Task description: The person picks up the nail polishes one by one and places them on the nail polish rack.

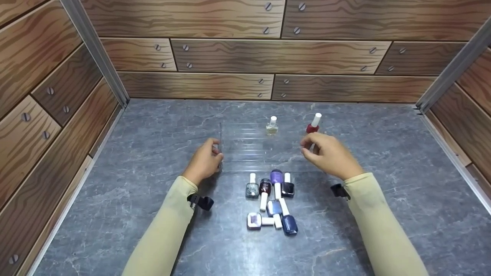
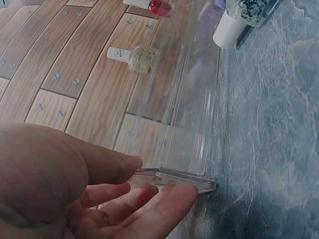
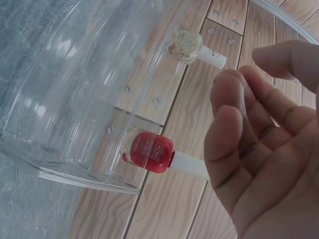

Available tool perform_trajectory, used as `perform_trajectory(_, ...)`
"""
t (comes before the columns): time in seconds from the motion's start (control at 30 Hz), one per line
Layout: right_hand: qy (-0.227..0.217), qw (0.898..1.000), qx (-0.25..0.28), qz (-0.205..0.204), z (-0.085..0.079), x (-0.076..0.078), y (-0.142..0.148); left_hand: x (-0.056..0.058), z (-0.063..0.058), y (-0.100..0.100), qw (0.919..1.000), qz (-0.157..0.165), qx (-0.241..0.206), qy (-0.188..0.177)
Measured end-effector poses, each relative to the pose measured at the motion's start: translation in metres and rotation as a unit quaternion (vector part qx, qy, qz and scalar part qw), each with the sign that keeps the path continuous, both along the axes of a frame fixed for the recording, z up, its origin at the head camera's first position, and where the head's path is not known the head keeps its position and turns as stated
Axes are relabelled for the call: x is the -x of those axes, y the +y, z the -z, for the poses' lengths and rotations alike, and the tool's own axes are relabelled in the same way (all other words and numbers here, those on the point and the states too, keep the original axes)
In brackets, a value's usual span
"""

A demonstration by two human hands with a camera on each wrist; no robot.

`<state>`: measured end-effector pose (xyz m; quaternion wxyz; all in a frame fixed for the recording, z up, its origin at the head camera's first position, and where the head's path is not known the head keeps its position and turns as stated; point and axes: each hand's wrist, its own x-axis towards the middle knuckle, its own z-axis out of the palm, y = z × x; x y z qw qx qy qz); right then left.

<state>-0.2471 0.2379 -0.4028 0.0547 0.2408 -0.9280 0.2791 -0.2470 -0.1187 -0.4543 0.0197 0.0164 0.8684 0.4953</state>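
A clear plastic tiered rack (image 1: 243, 155) stands on the table between the hands. My left hand (image 1: 203, 161) pinches its left end panel between thumb and fingers, seen closely in the left wrist view. On the rack's back part stand a bottle of clear nail polish (image 1: 272, 128) and, farther right, a bottle of red nail polish (image 3: 154, 152), both with white caps. My right hand (image 1: 330, 155) is at the rack's right end, just in front of the red bottle. Its fingers are loosely bent with nothing between them.
In front of the rack lie several nail polish bottles, among them a glitter one (image 1: 252, 190), a purple one (image 1: 276, 176), a black one (image 1: 287, 189) and a dark blue one (image 1: 289, 225). Wood-patterned walls (image 1: 230, 57) enclose the grey marbled table (image 1: 153, 130) at back and sides.
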Motion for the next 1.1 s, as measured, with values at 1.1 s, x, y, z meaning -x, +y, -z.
perform_trajectory(1.1,-0.102,0.99,-0.076,-0.054,0.0049,0.0015,0.0008,-0.0002,-0.0001,-0.0013,0.9995,-0.008,0.029,-0.005)
